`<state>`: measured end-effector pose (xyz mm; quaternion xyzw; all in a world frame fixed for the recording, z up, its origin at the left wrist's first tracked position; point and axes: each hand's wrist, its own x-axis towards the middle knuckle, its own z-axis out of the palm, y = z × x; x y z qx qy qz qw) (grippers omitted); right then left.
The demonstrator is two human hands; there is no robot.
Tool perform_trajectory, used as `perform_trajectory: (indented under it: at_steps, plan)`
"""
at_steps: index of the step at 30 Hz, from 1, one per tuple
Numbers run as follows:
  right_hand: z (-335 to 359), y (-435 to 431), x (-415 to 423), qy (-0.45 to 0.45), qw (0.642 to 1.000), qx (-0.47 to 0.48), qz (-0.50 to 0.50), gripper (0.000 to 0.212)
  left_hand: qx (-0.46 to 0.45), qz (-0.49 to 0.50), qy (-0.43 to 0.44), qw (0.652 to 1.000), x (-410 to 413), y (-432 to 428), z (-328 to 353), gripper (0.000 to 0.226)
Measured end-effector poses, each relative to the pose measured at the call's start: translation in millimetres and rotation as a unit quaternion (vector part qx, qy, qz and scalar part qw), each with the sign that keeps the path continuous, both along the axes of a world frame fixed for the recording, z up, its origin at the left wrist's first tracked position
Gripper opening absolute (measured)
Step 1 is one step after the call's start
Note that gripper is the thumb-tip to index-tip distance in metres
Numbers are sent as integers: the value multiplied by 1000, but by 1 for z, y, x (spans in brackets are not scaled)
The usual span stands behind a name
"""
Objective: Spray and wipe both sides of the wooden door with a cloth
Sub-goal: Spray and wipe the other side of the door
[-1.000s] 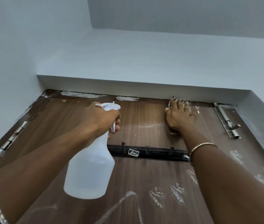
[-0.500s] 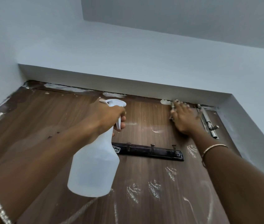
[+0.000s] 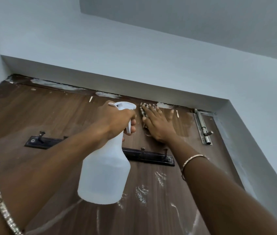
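The brown wooden door (image 3: 53,114) fills the lower view, seen from below, with wet streaks on its lower part. My left hand (image 3: 117,121) grips the neck of a translucent white spray bottle (image 3: 104,175), a finger on the trigger, the nozzle aimed at the door's top. My right hand (image 3: 159,124) lies flat near the door's top edge, pressing a checked cloth (image 3: 142,109) against the wood. Most of the cloth is hidden under the palm.
A black hook rail (image 3: 148,156) runs across the door below my hands. A metal bolt latch (image 3: 203,128) sits at the upper right of the door. The pale wall recess (image 3: 134,85) overhangs the door's top; the frame (image 3: 232,150) runs down the right.
My right hand with the cloth has slid left along the door's top, away from the latch and close to the bottle's nozzle. The left hand keeps hold of the bottle.
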<state>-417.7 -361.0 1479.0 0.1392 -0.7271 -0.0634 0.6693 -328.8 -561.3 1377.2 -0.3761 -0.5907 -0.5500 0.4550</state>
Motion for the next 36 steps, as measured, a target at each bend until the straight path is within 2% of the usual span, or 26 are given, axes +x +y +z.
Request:
perform_trajectory:
  at_steps: [2,5,7,9,12,15,18,23,29,32,36]
  plan:
    - [6,31,4,9,999,-22,-25,56,-7,-6,4,1000,1,4,1,19]
    - [21,85,17,11,989,-141,-39,58,-22,-9,2,1000,3,7,3,20]
    - [26,106,22,2,982,-171,-77,60,-25,-10,3,1000,2,8,4,19]
    - [29,109,21,-11,982,-164,-89,61,-22,-11,8,1000,2,9,3,19]
    - [14,100,17,3,984,-171,-51,60,-22,-21,12,999,1,11,-1,18]
    - [-32,98,9,71,984,-159,-43,58,-23,-18,12,1000,2,13,-4,17]
    - [-68,96,1,110,981,-155,-39,67,-18,-32,4,999,2,14,-4,18]
    - [-24,101,1,91,981,-159,-55,58,-26,-35,4,999,-2,20,-1,18]
    - [32,105,16,43,985,-158,-59,58,-28,-30,7,999,-10,26,0,18]
    - [22,100,13,55,982,-173,-48,58,-31,-24,10,999,-11,28,-2,17]
    - [-40,99,2,109,979,-167,-32,57,-29,-36,1,999,-6,27,-5,17]
